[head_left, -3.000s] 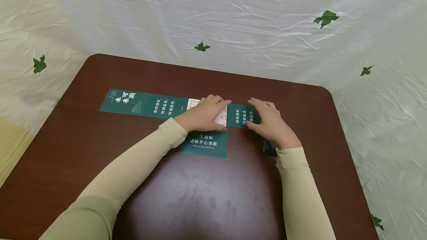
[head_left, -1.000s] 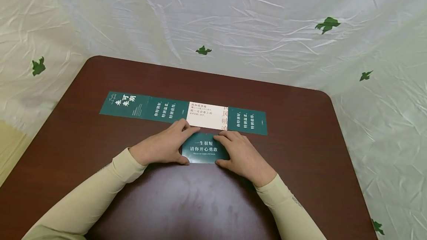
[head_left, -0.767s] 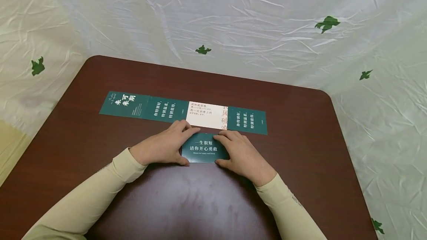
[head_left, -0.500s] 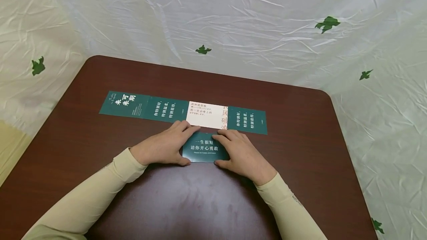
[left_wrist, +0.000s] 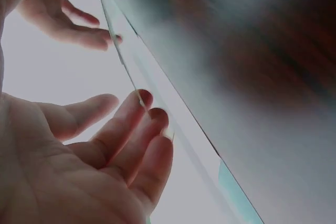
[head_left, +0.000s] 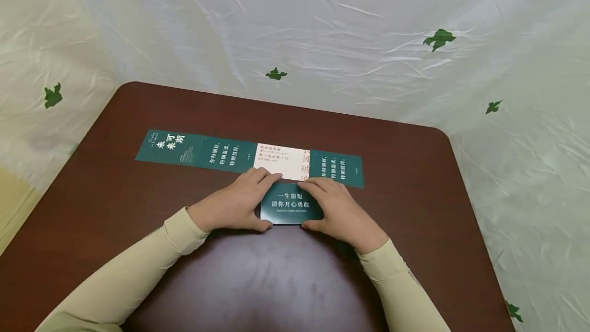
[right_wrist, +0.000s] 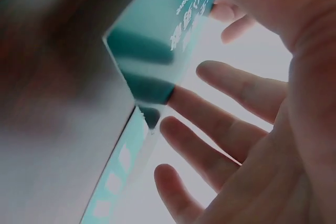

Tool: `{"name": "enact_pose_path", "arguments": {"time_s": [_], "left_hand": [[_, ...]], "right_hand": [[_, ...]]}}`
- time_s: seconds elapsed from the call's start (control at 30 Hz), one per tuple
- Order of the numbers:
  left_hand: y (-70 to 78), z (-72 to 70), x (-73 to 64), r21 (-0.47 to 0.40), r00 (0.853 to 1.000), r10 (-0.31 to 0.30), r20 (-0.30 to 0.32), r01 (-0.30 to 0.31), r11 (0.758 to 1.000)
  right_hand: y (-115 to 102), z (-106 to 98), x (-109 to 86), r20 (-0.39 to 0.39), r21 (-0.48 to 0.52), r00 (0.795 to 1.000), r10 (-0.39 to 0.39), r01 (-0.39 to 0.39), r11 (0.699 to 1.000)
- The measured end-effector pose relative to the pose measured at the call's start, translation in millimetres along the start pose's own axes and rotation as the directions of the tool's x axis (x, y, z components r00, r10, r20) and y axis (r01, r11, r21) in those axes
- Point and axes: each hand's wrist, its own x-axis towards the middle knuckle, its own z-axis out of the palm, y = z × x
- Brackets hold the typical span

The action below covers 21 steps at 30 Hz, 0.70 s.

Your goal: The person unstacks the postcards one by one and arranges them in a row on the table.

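Observation:
In the head view a dark green card (head_left: 291, 206) with white lettering lies between both hands, just in front of a row of cards. My left hand (head_left: 235, 201) holds its left end, thumb at the near edge and fingers at the far edge. My right hand (head_left: 348, 211) holds the right end the same way. Fingertips of the right hand meet the card (right_wrist: 144, 51) near a corner in the right wrist view. In the left wrist view, fingertips (left_wrist: 157, 124) bend at a thin edge.
The row runs left to right: a green card (head_left: 166, 148), another green card (head_left: 229, 154), a white card (head_left: 281, 165) and a green card (head_left: 341, 168). They lie on a brown table (head_left: 207, 111). White cloth with green leaf shapes hangs behind and beside it.
Both hands left the row's right part and came nearer to take the front card by its ends. Over the last half second that card has shifted slightly right.

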Motion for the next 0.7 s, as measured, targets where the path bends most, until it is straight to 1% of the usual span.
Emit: {"name": "enact_pose_path", "arguments": {"time_s": [0.07,0.13,0.3,0.43,0.5,0.6,0.7], "left_hand": [[4.2,0.8,9.6,0.024,1.000,0.015,-0.009,-0.014,1.000],[8.8,1.0,23.1,0.044,1.000,0.024,-0.006,-0.024,0.999],[21.2,7.3,64.3,0.079,0.998,0.045,0.046,-0.049,0.996],[33.5,15.7,103.7,0.118,0.993,0.071,0.093,-0.082,0.990],[40.8,18.3,125.3,0.129,0.991,0.074,0.107,-0.087,0.988],[51.5,21.2,157.7,0.139,0.990,0.057,0.128,-0.075,0.987],[60.2,25.1,186.2,0.131,0.989,0.038,0.140,-0.057,0.990]], "right_hand": [[7.7,-4.8,-4.6,-0.017,0.002,1.000,0.006,-0.006,1.000],[17.4,-9.9,-9.1,-0.025,-0.003,0.999,0.022,-0.022,1.000],[46.1,-21.8,-22.1,-0.015,-0.004,0.996,0.083,-0.083,0.997],[72.8,-33.7,-33.9,0.009,-0.002,0.988,0.154,-0.154,0.988],[87.2,-41.3,-38.8,0.018,-0.007,0.981,0.194,-0.194,0.981],[108.3,-53.2,-43.8,0.020,-0.007,0.967,0.254,-0.254,0.967],[127.2,-63.0,-46.0,0.017,0.007,0.951,0.309,-0.309,0.951]]}}
